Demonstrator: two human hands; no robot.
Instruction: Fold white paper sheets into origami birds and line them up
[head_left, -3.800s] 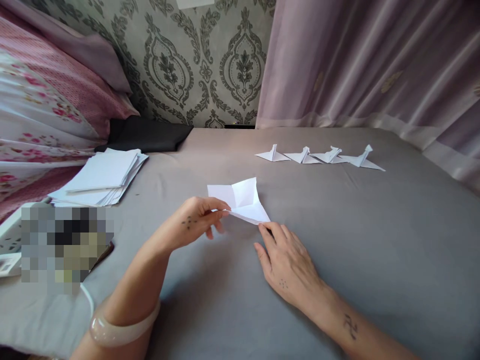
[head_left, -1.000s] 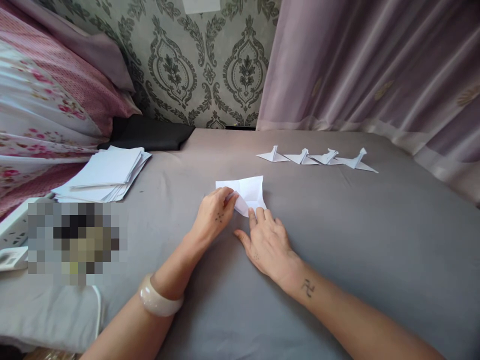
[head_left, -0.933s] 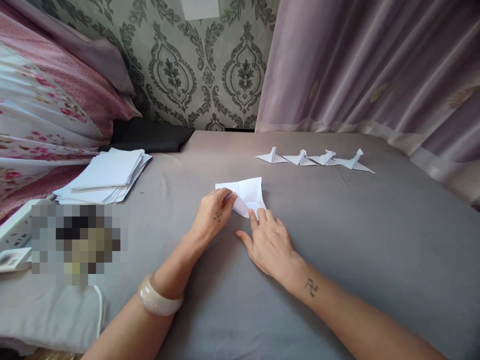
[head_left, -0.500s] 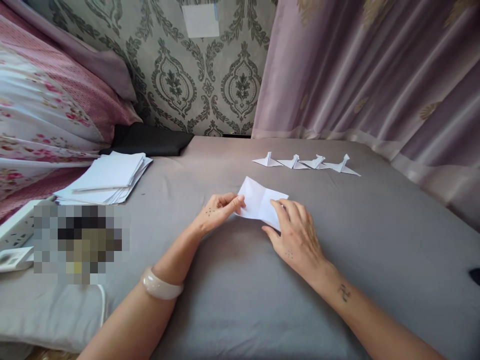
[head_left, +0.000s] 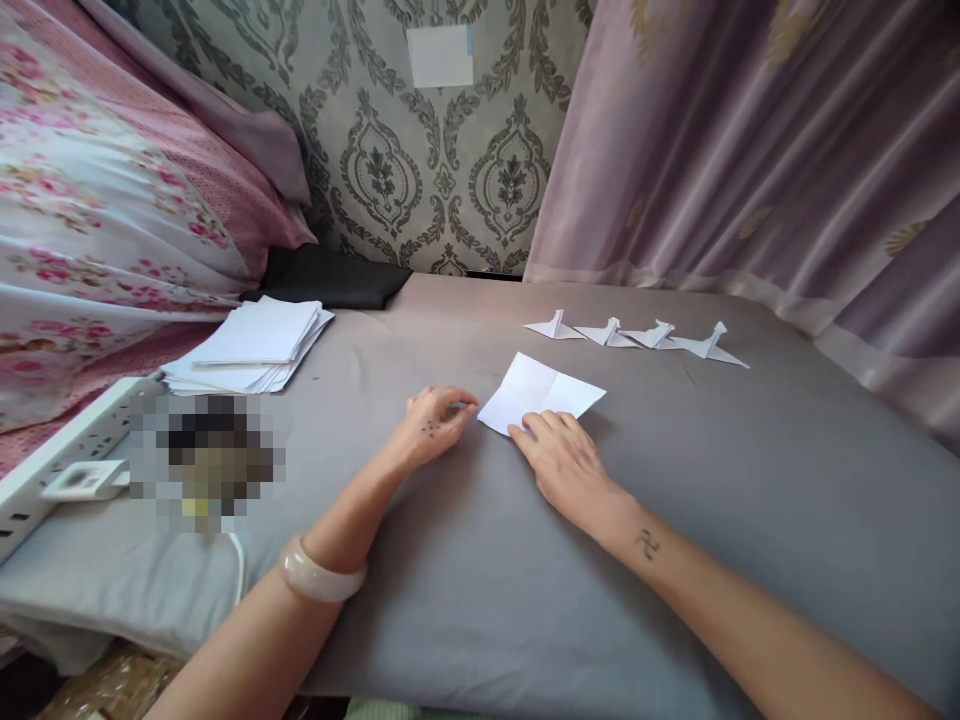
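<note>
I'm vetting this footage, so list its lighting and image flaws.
Head view: soft shadows lie on the cloth near both arms; the sheet is bright, its creases faint. Also head view: pixelation hides whatever sits beside the power strip; the curtain shows a mild sheen.

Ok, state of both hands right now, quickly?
Left hand: fingers curled, nothing visibly held; can't tell if fully closed.
Right hand: open, fingers laid over the near edge of the white paper.
</note>
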